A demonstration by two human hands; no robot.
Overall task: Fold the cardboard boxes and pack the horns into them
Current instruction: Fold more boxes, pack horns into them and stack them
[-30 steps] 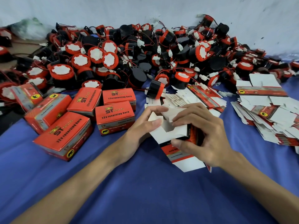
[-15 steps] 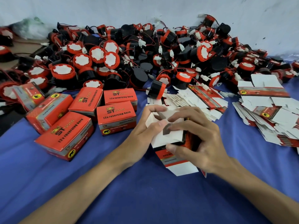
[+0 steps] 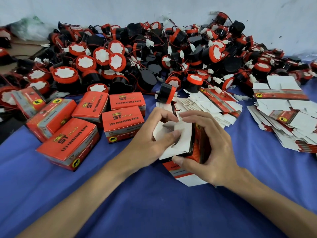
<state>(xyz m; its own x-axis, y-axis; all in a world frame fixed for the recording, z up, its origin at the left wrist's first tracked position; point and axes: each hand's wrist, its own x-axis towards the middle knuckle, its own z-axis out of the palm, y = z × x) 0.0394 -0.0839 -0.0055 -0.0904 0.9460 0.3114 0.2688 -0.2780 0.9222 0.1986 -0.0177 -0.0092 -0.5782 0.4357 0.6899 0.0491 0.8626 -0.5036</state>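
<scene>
A half-folded red and white cardboard box (image 3: 184, 143) stands on the blue cloth (image 3: 154, 203) at the centre, white end flaps facing me. My right hand (image 3: 211, 148) grips its red side, thumb under the lower edge and fingers over the top. My left hand (image 3: 152, 136) presses the white flaps with thumb and curled fingers. One black and red horn (image 3: 167, 94) lies just beyond the box, in front of a large heap of horns (image 3: 154, 54). Several folded red boxes (image 3: 96, 121) sit to the left.
Flat unfolded box blanks lie in one pile (image 3: 216, 105) behind my hands and another pile (image 3: 288, 117) at the right. A pale wall (image 3: 154, 9) runs behind the heap. A clear plastic bag (image 3: 32, 30) lies at the far left.
The end flaps have been pushed further inward by my left thumb and fingers, closing the gap. My right hand has kept its grip on the box, which stands more upright.
</scene>
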